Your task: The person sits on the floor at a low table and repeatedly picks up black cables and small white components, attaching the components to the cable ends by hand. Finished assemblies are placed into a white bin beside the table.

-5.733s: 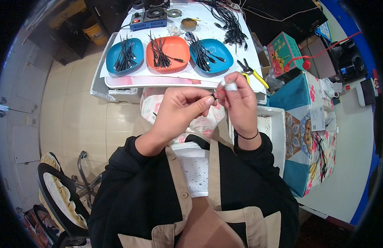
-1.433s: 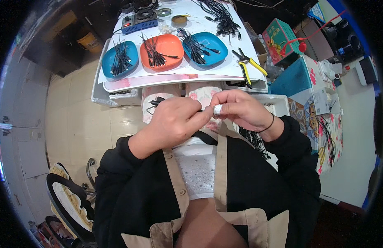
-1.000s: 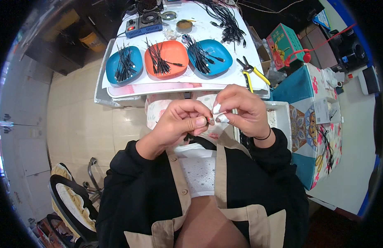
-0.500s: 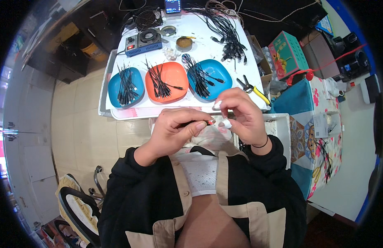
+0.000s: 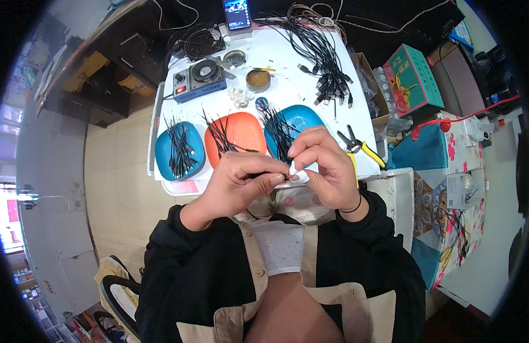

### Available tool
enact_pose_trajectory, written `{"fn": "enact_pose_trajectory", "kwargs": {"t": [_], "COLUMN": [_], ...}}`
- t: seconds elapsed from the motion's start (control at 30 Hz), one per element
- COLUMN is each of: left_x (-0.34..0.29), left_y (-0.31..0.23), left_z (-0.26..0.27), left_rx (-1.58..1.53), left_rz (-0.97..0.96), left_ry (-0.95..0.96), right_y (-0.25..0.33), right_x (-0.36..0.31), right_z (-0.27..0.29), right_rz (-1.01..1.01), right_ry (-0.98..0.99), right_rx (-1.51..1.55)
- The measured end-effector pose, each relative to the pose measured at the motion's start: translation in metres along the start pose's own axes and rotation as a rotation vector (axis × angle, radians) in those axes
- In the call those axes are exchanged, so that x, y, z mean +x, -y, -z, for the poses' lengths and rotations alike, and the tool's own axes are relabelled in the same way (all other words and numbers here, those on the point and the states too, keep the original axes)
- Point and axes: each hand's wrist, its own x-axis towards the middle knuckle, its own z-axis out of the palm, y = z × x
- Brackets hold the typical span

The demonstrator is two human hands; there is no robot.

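Note:
In front of my chest, my left hand (image 5: 233, 184) is closed, pinching a thin black cable (image 5: 286, 176) whose end shows a little red between thumb and forefinger. My right hand (image 5: 332, 174) meets it there, its thumb and forefinger closed on the tip of the cable. White wraps (image 5: 299, 175) cover those two fingertips and hide most of the wire ends. Just beyond my hands lie a left blue tray (image 5: 161, 162), an orange tray (image 5: 248, 132) and a right blue tray (image 5: 308, 118), each with short black cables.
Wire strippers (image 5: 364, 150) with yellow handles lie at the table's right edge. A blue heating device (image 5: 202, 86), a round tin (image 5: 257, 80) and a bundle of black cables (image 5: 327, 71) are farther back. A phone (image 5: 237, 14) stands at the far edge.
My right thumb and forefinger, apart before, have come down and closed on the cable tip. The left hand keeps its pinch. The view has tilted, so the table sits lower in it.

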Motion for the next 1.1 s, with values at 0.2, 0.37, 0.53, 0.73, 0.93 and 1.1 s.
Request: {"fn": "enact_pose_trajectory", "kwargs": {"t": [0.2,0.37,0.53,0.73,0.93,1.1], "left_x": [0.052,0.131,0.167,0.18,0.192,0.194], "left_y": [-0.004,0.045,0.108,0.135,0.138,0.136], "left_z": [0.037,0.085,0.101,0.112,0.113,0.11], "left_rx": [0.119,0.811,1.146,1.267,1.356,1.428], "left_rz": [0.065,-0.157,-0.096,-0.024,-0.003,0.003], "left_ry": [-0.117,-0.281,-0.107,-0.002,0.061,0.084], "right_y": [-0.033,-0.05,-0.057,-0.065,-0.073,-0.078], "right_x": [-0.003,-0.012,-0.018,-0.018,-0.022,-0.025], "right_z": [0.014,0.018,0.008,0.004,0.001,-0.003], "right_rz": [-0.127,-0.375,-0.469,-0.464,-0.498,-0.483], "right_ry": [-0.135,0.017,0.146,0.216,0.252,0.278], "right_rx": [0.29,0.225,0.148,0.186,0.208,0.146]}}
